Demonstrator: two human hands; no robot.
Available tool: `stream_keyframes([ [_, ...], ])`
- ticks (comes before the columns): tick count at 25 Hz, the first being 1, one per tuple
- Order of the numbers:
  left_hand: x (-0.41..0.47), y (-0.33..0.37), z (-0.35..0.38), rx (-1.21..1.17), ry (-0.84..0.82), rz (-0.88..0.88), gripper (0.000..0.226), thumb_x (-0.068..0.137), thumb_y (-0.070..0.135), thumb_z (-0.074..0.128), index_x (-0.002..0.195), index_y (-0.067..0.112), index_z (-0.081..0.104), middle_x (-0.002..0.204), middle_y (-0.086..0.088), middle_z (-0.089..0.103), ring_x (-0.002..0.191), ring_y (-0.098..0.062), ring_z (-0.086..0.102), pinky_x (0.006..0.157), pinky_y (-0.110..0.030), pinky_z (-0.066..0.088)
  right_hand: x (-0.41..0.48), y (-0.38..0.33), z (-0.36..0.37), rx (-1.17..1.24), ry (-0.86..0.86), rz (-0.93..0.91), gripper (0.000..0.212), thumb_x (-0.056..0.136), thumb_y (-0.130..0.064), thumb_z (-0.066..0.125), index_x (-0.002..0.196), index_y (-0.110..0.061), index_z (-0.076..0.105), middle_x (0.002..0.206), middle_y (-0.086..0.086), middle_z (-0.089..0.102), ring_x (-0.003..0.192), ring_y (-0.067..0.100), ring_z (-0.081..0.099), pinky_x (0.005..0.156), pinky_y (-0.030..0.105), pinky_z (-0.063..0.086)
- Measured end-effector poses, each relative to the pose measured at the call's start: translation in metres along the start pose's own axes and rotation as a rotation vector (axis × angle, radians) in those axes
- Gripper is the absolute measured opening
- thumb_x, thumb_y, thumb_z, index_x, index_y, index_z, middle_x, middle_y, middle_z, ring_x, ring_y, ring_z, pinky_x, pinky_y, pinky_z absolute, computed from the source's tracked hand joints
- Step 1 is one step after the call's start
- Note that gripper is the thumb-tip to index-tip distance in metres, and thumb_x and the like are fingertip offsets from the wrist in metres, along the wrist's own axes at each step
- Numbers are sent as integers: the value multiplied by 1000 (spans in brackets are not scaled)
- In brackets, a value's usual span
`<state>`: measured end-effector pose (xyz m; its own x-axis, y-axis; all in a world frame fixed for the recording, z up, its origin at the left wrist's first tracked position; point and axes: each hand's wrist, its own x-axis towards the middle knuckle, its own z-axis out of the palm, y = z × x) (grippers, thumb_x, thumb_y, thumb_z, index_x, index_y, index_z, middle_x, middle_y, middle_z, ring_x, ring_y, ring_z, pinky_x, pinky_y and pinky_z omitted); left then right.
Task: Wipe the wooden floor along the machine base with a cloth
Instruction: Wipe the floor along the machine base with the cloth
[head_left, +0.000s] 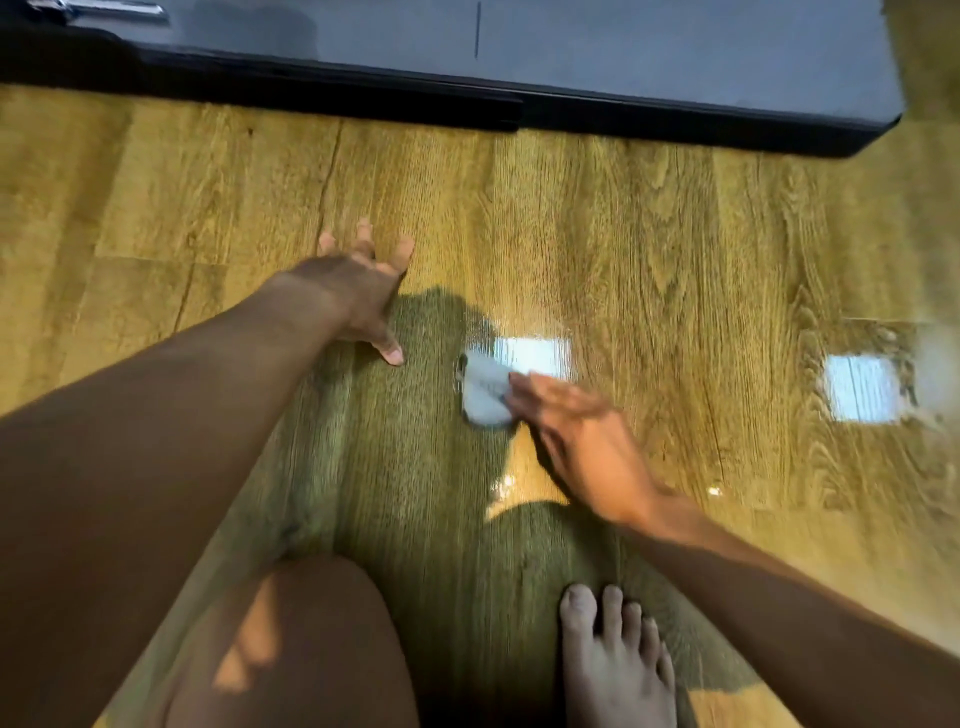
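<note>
My left hand (358, 291) lies flat on the wooden floor (649, 234), fingers spread, holding nothing. To its right, not touching it, the small pale cloth (485, 392) sits bunched on the floor, well short of the dark machine base (623, 67) running across the top. My right hand (576, 431), blurred, presses the cloth's right edge with outstretched fingers. Below it stands my bare foot (613, 660).

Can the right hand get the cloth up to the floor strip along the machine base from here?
Probably yes: only bare floor lies between the cloth and the base, and the left hand rests off to the side.
</note>
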<state>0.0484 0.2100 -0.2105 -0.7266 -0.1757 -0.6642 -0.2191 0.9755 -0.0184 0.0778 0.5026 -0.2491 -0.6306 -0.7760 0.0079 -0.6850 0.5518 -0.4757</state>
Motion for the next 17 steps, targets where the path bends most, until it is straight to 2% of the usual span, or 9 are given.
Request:
stream_keyframes([
  [2, 2, 4, -2, 8, -29, 15, 130, 64, 53, 79, 145, 39, -20, 153, -11, -29, 139, -48, -12, 110, -64, 18, -48, -13, 2, 68, -75, -173, 54, 75, 9, 66, 122, -17, 63, 131, 1, 58, 122, 19, 54, 103, 29, 42],
  [4, 3, 8, -5, -8, -68, -8, 130, 63, 59, 77, 144, 40, -22, 152, -12, -31, 138, -49, -15, 109, -65, 15, -42, -5, -7, 115, -113, -294, 55, 71, 15, 67, 117, -14, 67, 128, 3, 61, 120, 21, 56, 94, 36, 51],
  [6, 2, 12, -5, -31, -68, -32, 131, 58, 70, 73, 144, 40, -22, 152, -12, -31, 138, -48, -17, 109, -66, 14, -6, 5, -16, 77, -93, -148, 55, 73, 16, 65, 118, -16, 66, 129, 4, 59, 117, 22, 59, 85, 39, 56],
  [8, -2, 17, 2, -45, -18, -50, 133, 56, 71, 72, 146, 38, -20, 153, -10, -29, 139, -47, -14, 109, -66, 15, 15, 5, -21, 62, -43, 29, 47, 81, 9, 63, 119, -18, 64, 130, 4, 58, 116, 22, 59, 95, 43, 51],
  [9, -3, 19, 4, -48, 8, -51, 133, 57, 69, 74, 147, 37, -18, 154, -9, -28, 140, -46, -13, 109, -65, 17, 9, 4, -20, 50, -13, 47, 44, 82, 7, 63, 119, -16, 65, 129, 4, 59, 116, 22, 59, 98, 44, 48],
  [11, -4, 24, 6, -54, 33, -25, 129, 60, 61, 78, 149, 35, -13, 155, -6, -27, 142, -41, -11, 109, -62, 19, -31, 2, -14, 31, -20, -50, 39, 81, 1, 62, 117, -15, 67, 126, 3, 61, 117, 20, 58, 99, 42, 48],
  [13, -2, 32, 5, -56, 38, 17, 125, 64, 49, 82, 149, 38, -9, 156, -3, -24, 143, -38, -11, 109, -62, 21, -75, -1, -17, 65, -102, -196, 36, 81, -2, 65, 115, -15, 69, 126, 0, 62, 120, 17, 56, 96, 39, 49],
  [15, 2, 41, 1, -77, 22, 14, 126, 64, 38, 85, 148, 41, -10, 158, -2, -18, 143, -39, -10, 109, -64, 20, -75, 9, -24, 78, -183, -279, 40, 79, 0, 70, 115, -17, 69, 127, -2, 61, 121, 17, 56, 96, 39, 50],
  [17, 5, 47, -5, -102, -3, -14, 128, 63, 39, 86, 148, 40, -10, 158, -3, -16, 142, -41, -10, 109, -65, 17, -39, 24, -29, 69, -161, -142, 43, 81, 3, 68, 118, -18, 65, 129, 0, 59, 121, 17, 56, 99, 37, 48],
])
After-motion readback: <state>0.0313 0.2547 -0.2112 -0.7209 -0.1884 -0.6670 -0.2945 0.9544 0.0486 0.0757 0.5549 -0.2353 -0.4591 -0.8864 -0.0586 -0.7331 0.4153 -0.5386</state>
